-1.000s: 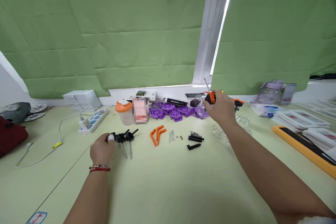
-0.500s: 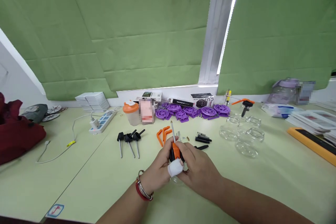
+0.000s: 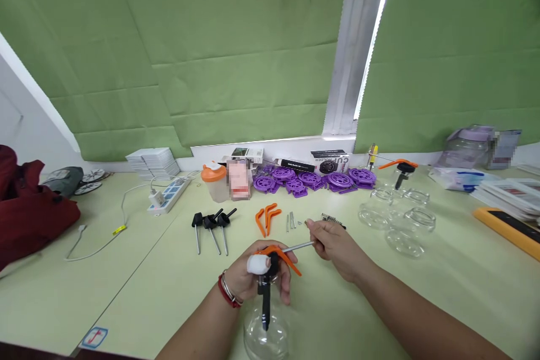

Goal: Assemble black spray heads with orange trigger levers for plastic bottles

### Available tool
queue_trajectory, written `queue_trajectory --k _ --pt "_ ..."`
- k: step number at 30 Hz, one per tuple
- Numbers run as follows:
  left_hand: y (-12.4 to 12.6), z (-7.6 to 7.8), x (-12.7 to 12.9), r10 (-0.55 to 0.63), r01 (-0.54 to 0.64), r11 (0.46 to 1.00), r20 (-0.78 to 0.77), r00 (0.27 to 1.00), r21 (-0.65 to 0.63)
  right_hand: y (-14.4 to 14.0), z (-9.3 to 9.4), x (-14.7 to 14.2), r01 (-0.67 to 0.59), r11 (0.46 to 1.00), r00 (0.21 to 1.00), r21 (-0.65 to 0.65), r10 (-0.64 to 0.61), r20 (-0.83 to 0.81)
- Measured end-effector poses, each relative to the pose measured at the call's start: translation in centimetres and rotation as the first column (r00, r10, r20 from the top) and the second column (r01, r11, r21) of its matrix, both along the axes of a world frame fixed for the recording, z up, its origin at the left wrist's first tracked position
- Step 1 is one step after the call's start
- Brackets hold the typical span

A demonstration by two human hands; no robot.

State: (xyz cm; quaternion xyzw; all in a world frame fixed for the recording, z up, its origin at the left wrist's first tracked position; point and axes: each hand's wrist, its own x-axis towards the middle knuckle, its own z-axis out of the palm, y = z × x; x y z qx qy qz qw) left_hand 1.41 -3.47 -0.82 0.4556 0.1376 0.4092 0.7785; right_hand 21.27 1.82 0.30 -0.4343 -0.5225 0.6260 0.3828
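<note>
My left hand (image 3: pixel 248 270) is closed around the neck of a spray bottle (image 3: pixel 265 334) of clear material. Its sprayer head has a black body, an orange trigger lever (image 3: pixel 291 263) and a metal spout tube (image 3: pixel 298 247) pointing right. A black stem hangs down inside the bottle. White wrapping covers my left thumb. My right hand (image 3: pixel 331 242) is at the table beyond the tube's end, thumb and forefinger pinched at a small brass piece (image 3: pixel 306 223). Thin metal pins (image 3: pixel 291 221) and orange levers (image 3: pixel 267 218) lie to its left. Springs (image 3: pixel 331 217) are partly hidden behind it.
Black sprayer heads with tubes (image 3: pixel 211 222) lie left of centre. Clear bottles (image 3: pixel 405 236) stand on the right, one fitted with a sprayer head (image 3: pixel 403 169). Purple plastic parts (image 3: pixel 310 180), an orange-lidded cup (image 3: pixel 215 183) and boxes line the back. A power strip (image 3: pixel 171 197) lies left.
My right hand has left the sprayer and moved right to the small brass piece. My left hand has turned the sprayer so its tube now points right, and the bottle shows more fully.
</note>
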Motion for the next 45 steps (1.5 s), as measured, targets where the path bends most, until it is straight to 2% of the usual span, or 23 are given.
queue_trajectory --k 3,7,10,13,16,18,23,28,33,38,42,45 --pt "0.2 -0.7 0.4 0.014 -0.014 0.998 -0.007 1.0 -0.069 -0.4 -0.7 -0.3 -0.057 0.995 0.998 -0.087 0.057 -0.01" --pt "0.6 -1.3 0.5 0.065 -0.063 0.989 0.012 0.998 -0.131 -0.5 -1.1 -0.2 -0.074 0.988 0.996 -0.138 0.08 0.039" --pt "0.9 -1.7 0.4 0.051 -0.041 0.981 0.05 0.997 -0.188 -0.3 -1.5 -0.1 -0.101 0.981 0.995 -0.164 0.096 -0.038" --pt "1.0 -1.9 0.4 0.019 0.011 0.965 0.113 0.993 -0.261 -0.1 -1.8 -0.1 -0.091 0.989 0.992 -0.116 0.079 -0.102" --pt "1.1 -1.8 0.3 0.011 0.039 0.951 0.161 0.987 -0.306 0.0 -2.1 0.0 -0.073 0.997 0.993 0.027 0.075 -0.092" --pt "1.1 -1.8 0.2 0.014 0.039 0.95 0.168 0.986 -0.309 0.1 -2.4 0.1 -0.093 0.994 0.991 0.059 0.098 -0.089" --pt "1.4 -2.1 -0.1 0.024 0.024 0.95 0.151 0.988 -0.312 0.4 -3.0 0.2 -0.07 0.992 0.994 -0.108 0.06 -0.093" --pt "1.7 -2.6 -0.4 0.028 0.019 0.946 0.14 0.99 -0.324 0.7 -2.8 0.5 -0.077 0.997 0.985 -0.02 0.073 -0.156" --pt "1.6 -2.7 -0.3 0.024 0.021 0.941 0.129 0.991 -0.338 0.8 -3.0 0.5 -0.075 0.988 0.994 -0.133 0.063 -0.089" --pt "1.7 -2.9 -0.3 0.021 0.026 0.934 0.13 0.991 -0.355 0.8 -3.2 0.4 -0.092 0.993 0.987 -0.07 0.081 -0.137" --pt "1.7 -2.9 -0.4 0.024 0.019 0.935 0.117 0.993 -0.353 0.9 -3.4 0.4 -0.067 0.985 0.996 -0.158 0.057 -0.071" --pt "1.8 -2.8 -0.4 0.028 0.012 0.933 0.107 0.994 -0.361 1.0 -3.3 0.4 -0.086 0.988 0.991 -0.129 0.072 -0.11"
